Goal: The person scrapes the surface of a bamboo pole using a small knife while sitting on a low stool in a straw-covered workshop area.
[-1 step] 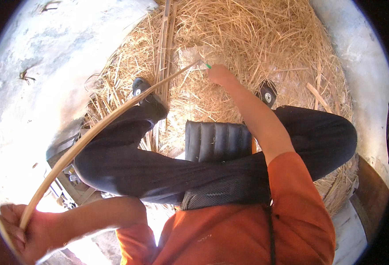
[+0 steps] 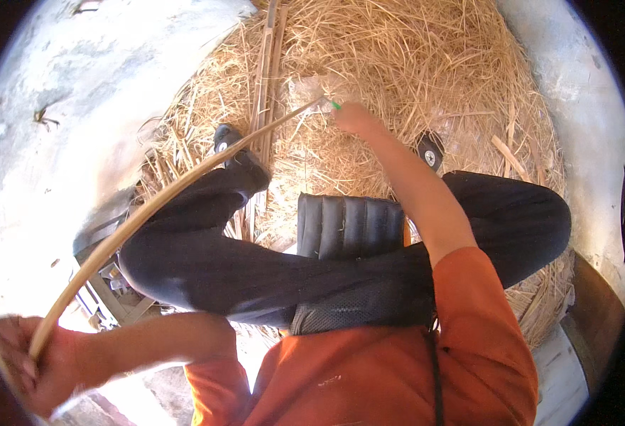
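Note:
A long, pale bamboo strip [image 2: 163, 197] runs from the lower left up to the straw, bending slightly and looking thinner toward its far end. My left hand [image 2: 50, 362] is closed around the near end of it at the left rim of the view. Out over the straw, my right hand [image 2: 355, 119] is closed on a small green-handled tool [image 2: 336, 105]. The tool's thin tip lies at the strip's far end; its exact shape is too small to make out, and most of the handle is hidden in my fist.
Loose straw shavings [image 2: 398, 57] cover the floor ahead. Several long slats [image 2: 261, 78] lie at the upper left of them. A black ribbed pad [image 2: 351, 227] sits between my bent legs. Pale walls [image 2: 64, 156] rise on both sides, and a brown board [image 2: 596, 319] stands at the right.
My left hand and the near end of the strip have shifted very slightly upward. The right hand stays almost in place, still closed on the green-handled tool.

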`<move>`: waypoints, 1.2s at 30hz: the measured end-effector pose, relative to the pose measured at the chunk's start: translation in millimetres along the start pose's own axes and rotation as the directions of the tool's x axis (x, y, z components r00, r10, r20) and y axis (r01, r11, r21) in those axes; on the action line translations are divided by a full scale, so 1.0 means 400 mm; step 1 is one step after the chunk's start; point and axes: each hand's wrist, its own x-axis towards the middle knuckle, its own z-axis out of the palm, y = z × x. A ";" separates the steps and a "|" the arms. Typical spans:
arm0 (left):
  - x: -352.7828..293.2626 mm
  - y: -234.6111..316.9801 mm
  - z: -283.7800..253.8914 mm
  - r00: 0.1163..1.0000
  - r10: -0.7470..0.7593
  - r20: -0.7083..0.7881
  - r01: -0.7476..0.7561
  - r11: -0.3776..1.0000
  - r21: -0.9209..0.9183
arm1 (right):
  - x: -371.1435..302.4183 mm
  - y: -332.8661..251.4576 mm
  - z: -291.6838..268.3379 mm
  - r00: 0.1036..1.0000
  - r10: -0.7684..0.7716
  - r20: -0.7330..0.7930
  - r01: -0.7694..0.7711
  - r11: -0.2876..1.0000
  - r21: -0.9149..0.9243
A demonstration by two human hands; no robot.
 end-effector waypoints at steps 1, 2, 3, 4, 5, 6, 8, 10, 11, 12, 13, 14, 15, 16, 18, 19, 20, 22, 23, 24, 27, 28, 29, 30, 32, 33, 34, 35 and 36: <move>-0.012 -0.011 0.023 0.976 -0.219 -0.013 0.178 0.827 -0.533 | -0.060 -0.041 -0.069 0.999 -0.040 -0.014 0.040 0.999 0.032; -0.036 -0.051 0.054 0.970 -0.229 0.076 0.214 0.669 -0.712 | -0.107 -0.062 -0.132 0.997 -0.062 -0.042 0.065 0.995 0.071; -0.048 -0.074 0.074 0.960 -0.230 0.159 0.254 0.485 -0.837 | -0.123 -0.080 -0.171 0.998 -0.038 -0.046 0.041 0.996 0.073; -0.064 -0.063 0.119 0.949 -0.287 0.128 0.277 0.569 -0.774 | -0.136 -0.082 -0.196 0.999 0.000 -0.045 0.003 0.997 0.072; -0.080 -0.053 0.166 0.934 -0.345 0.098 0.311 0.642 -0.700 | -0.152 -0.089 -0.213 0.998 0.040 -0.040 -0.037 0.997 0.074; -0.105 -0.017 0.261 0.897 -0.430 -0.107 0.315 0.788 -0.529 | -0.186 -0.095 -0.234 0.996 0.015 -0.090 -0.007 0.996 0.088; -0.123 -0.083 0.221 0.902 -0.268 0.337 0.425 0.427 -0.798 | -0.309 -0.153 -0.280 0.981 -0.069 -0.181 0.089 0.990 0.110; -0.141 -0.018 0.275 0.813 -0.559 0.161 0.545 0.633 -0.550 | -0.405 -0.188 -0.269 0.940 -0.199 -0.278 0.263 0.940 0.217; -0.144 -0.038 0.266 0.822 -0.491 0.288 0.547 0.545 -0.635 | -0.440 -0.200 -0.262 0.905 -0.259 -0.338 0.356 0.896 0.265; -0.149 -0.042 0.260 0.834 -0.450 0.320 0.537 0.524 -0.661 | -0.468 -0.215 -0.243 0.920 -0.242 -0.310 0.337 0.890 0.307; -0.155 -0.039 0.251 0.843 -0.406 0.353 0.529 0.504 -0.683 | -0.490 -0.232 -0.224 0.933 -0.225 -0.281 0.318 0.881 0.351; -0.158 -0.031 0.242 0.851 -0.359 0.384 0.521 0.483 -0.703 | -0.488 -0.236 -0.195 0.929 -0.245 -0.279 0.334 0.879 0.340; -0.162 0.007 0.255 0.833 -0.460 0.309 0.532 0.511 -0.675 | -0.487 -0.236 -0.159 0.929 -0.251 -0.272 0.336 0.881 0.333; -0.171 0.003 0.250 0.835 -0.437 0.333 0.533 0.499 -0.683 | -0.495 -0.246 -0.144 0.942 -0.223 -0.249 0.304 0.882 0.360; -0.182 0.023 0.248 0.837 -0.432 0.335 0.532 0.501 -0.683 | -0.517 -0.283 -0.128 0.950 -0.209 -0.231 0.295 0.841 0.453; -0.185 0.030 0.245 0.828 -0.433 0.356 0.546 0.480 -0.687 | -0.536 -0.310 -0.132 0.946 -0.220 -0.237 0.315 0.793 0.522; -0.187 0.009 0.244 0.871 -0.272 0.409 0.489 0.403 -0.774 | -0.550 -0.330 -0.134 0.942 -0.228 -0.245 0.331 0.739 0.587; -0.197 0.022 0.221 0.881 -0.373 0.291 0.456 0.505 -0.733 | -0.570 -0.361 -0.124 0.926 -0.279 -0.255 0.377 0.721 0.581; -0.196 0.021 0.204 0.883 -0.382 0.274 0.452 0.528 -0.719 | -0.571 -0.369 -0.118 0.917 -0.303 -0.260 0.400 0.712 0.578; -0.195 0.046 0.215 0.856 -0.492 0.158 0.473 0.624 -0.622 | -0.564 -0.365 -0.106 0.929 -0.271 -0.251 0.369 0.730 0.576; -0.190 0.046 0.179 0.851 -0.488 0.197 0.491 0.603 -0.629 | -0.543 -0.336 -0.084 0.947 -0.191 -0.257 0.309 0.755 0.578; -0.187 0.041 0.165 0.846 -0.478 0.236 0.507 0.585 -0.633 | -0.535 -0.329 -0.082 0.945 -0.183 -0.271 0.312 0.749 0.584; -0.192 0.032 0.156 0.841 -0.474 0.259 0.518 0.569 -0.638 | -0.528 -0.321 -0.078 0.943 -0.175 -0.284 0.315 0.744 0.589; -0.193 0.029 0.160 0.843 -0.493 0.215 0.515 0.628 -0.583 | -0.524 -0.321 -0.075 0.940 -0.169 -0.295 0.318 0.742 0.590; -0.199 0.016 0.168 0.838 -0.515 0.180 0.517 0.645 -0.562 | -0.519 -0.318 -0.066 0.936 -0.159 -0.314 0.324 0.739 0.591; -0.197 0.014 0.168 0.840 -0.512 0.178 0.512 0.640 -0.574 | -0.521 -0.321 -0.071 0.942 -0.163 -0.292 0.311 0.748 0.586; -0.196 0.011 0.168 0.842 -0.510 0.175 0.506 0.635 -0.584 | -0.527 -0.325 -0.079 0.948 -0.167 -0.270 0.299 0.757 0.582; -0.193 0.015 0.168 0.848 -0.505 0.160 0.499 0.660 -0.562 | -0.529 -0.328 -0.084 0.954 -0.170 -0.247 0.286 0.765 0.576; -0.193 0.018 0.168 0.852 -0.502 0.147 0.494 0.681 -0.540 | -0.529 -0.331 -0.082 0.952 -0.177 -0.251 0.294 0.760 0.579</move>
